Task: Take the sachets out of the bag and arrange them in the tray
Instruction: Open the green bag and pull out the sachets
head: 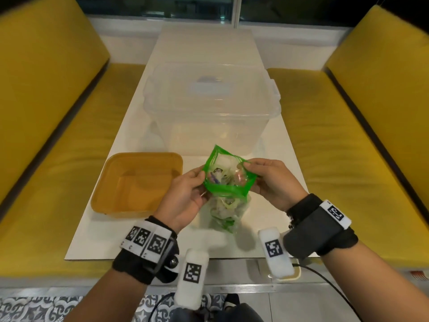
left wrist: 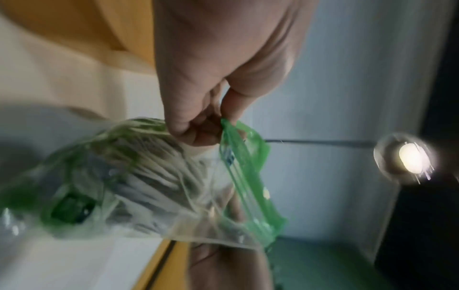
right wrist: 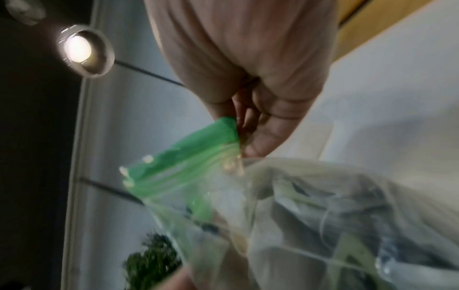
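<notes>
The orange tray (head: 137, 184) sits at nine o'clock of the zip bag (head: 224, 182). Your left hand (head: 185, 196) pinches its green rim; sachets (head: 222, 208) lie inside; at three o'clock your right hand (head: 271, 182) pinches the opposite rim.

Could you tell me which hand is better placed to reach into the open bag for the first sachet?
Probably the left hand: the tray lies on its side, while the right hand can keep its grip on the bag.
</notes>
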`<state>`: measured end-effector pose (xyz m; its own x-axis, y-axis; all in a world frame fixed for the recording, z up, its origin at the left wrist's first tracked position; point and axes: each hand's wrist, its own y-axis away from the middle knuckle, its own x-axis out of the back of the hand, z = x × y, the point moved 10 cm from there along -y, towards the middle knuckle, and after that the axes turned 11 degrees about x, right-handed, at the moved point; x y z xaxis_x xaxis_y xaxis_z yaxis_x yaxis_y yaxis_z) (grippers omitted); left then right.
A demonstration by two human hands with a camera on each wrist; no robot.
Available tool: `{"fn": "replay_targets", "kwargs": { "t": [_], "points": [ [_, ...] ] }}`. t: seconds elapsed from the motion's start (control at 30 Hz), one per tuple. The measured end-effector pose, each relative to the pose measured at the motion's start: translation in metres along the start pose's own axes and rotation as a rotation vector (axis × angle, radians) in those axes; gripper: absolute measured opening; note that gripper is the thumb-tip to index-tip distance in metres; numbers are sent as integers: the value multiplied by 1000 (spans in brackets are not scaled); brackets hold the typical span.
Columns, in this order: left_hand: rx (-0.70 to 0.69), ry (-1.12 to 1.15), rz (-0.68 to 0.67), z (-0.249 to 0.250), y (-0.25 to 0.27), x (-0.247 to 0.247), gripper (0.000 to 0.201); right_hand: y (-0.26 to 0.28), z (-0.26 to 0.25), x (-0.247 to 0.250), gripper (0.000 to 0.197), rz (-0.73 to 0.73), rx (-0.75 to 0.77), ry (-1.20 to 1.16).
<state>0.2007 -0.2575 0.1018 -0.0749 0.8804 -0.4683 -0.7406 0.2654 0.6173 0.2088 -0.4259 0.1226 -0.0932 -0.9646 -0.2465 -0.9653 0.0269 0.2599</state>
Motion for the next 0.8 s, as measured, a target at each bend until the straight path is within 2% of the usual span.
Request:
{"fn": "replay_targets", "kwargs": {
  "t": [0.13, 0.2, 0.27, 0.3, 0.37, 0.4, 0.47, 0.57, 0.7, 0.8],
  "points": [
    [141, 212, -44, -6, -1, 10, 27, 5, 17, 4, 19, 57, -243, -406],
    [162, 176, -97, -10, 1, 4, 38, 7, 25, -3, 11, 19, -326, -511],
    [154, 60, -152, -12, 6, -6, 34, 7, 28, -10, 14, -23, -352, -527],
    [104, -61, -134, -10, 8, -8, 33, 7, 28, -11, 11, -28, -342, -473],
    [-111, -437, -36, 6, 14, -11, 20, 3, 26, -5, 15, -5, -257, -254],
    [-242, -654, 29, 15, 19, -14, 24, -1, 21, -3, 17, -4, -176, -124],
    [-480, -997, 176, 31, 26, -22, 45, -6, 5, -6, 16, -21, 12, 140],
    [-689, -1098, 344, 54, 35, -29, 54, -2, -21, -18, 23, -66, 240, 421],
    [-832, -1144, 434, 71, 40, -35, 47, 5, -35, -35, 31, -171, 362, 538],
    [-908, -1253, 410, 73, 39, -50, 20, 4, -35, -41, 34, -218, 412, 741]
  ]
}}
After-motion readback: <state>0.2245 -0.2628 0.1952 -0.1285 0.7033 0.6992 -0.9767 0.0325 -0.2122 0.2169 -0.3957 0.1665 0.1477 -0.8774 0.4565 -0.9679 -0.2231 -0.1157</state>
